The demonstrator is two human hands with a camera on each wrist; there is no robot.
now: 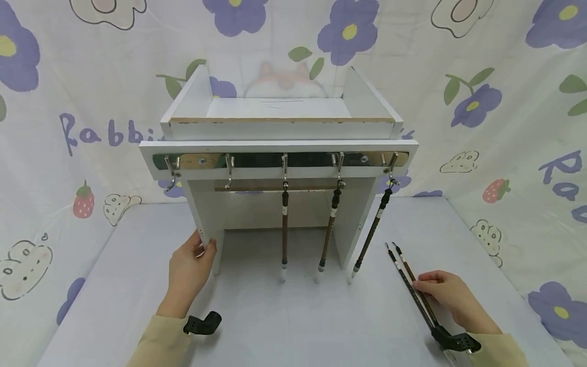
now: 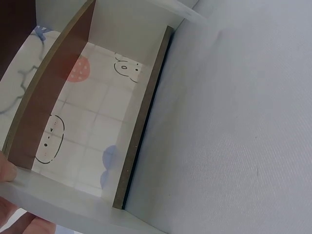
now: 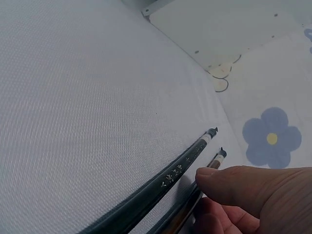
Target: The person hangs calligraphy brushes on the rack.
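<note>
A white shelf (image 1: 275, 146) stands in the middle of the table, with a metal hook rail across its front. My left hand (image 1: 189, 270) grips the lower part of the shelf's left side panel (image 1: 202, 214) between thumb and fingers. Three calligraphy brushes hang by loops from the hooks: one at the centre (image 1: 285, 229), one right of it (image 1: 328, 232), and one at the far right (image 1: 372, 232). On the right, my right hand (image 1: 449, 295) pinches a brown-handled brush (image 3: 184, 209). Beside that lies a dark-handled brush (image 3: 168, 179) with light lettering, its looped end pointing away.
The two leftmost hooks (image 1: 229, 171) carry no brush. A raised open tray (image 1: 279, 108) forms the shelf's top. Behind and around the table (image 1: 257, 326) hangs a patterned cloth (image 1: 458, 46) with flowers. Each wrist wears a black camera mount.
</note>
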